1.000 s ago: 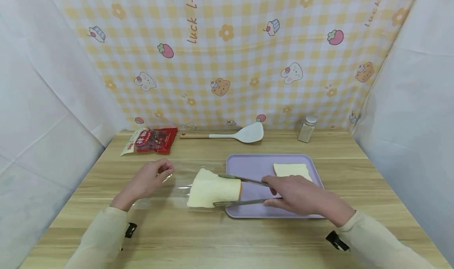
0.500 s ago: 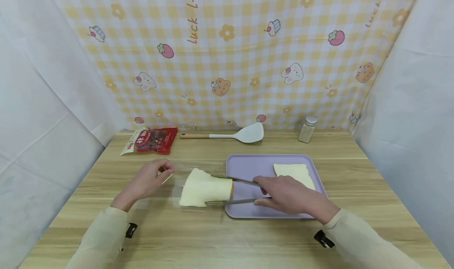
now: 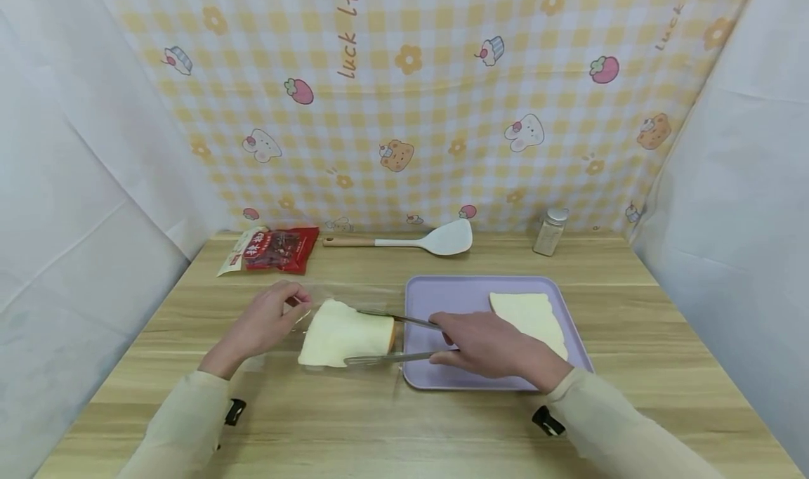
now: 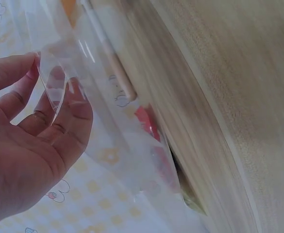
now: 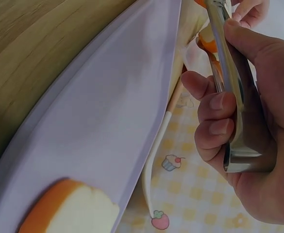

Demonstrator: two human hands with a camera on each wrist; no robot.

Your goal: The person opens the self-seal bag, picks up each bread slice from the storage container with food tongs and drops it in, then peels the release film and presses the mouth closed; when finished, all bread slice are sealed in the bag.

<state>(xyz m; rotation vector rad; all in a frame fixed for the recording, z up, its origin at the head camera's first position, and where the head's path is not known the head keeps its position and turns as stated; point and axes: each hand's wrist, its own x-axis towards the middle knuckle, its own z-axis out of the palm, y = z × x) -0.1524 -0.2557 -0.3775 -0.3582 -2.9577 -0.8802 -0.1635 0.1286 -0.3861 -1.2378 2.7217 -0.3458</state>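
My right hand (image 3: 483,342) grips metal tongs (image 5: 251,136) partway along their arms. Between the tong tips is a bread slice (image 3: 346,335), pale with an orange-brown crust, left of the tray and overlapping a clear plastic bag in the head view. My left hand (image 3: 268,324) pinches the edge of that clear plastic bag (image 4: 54,80) between thumb and forefinger, its other fingers loosely bent behind the film. A second bread slice (image 3: 527,321) lies on the right part of the lilac tray (image 3: 442,296), partly hidden by my right hand and wrist.
A red snack packet (image 3: 278,249) lies at the back left. Beside it a white spatula (image 3: 445,239) with a wooden handle lies along the back edge. A small seasoning jar (image 3: 551,232) stands at the back right, before the checked cloth (image 3: 411,114).
My right hand has moved left, carrying the bread slice in the tongs off the tray's edge and closer to my left hand. The left hand stays nearly in place.
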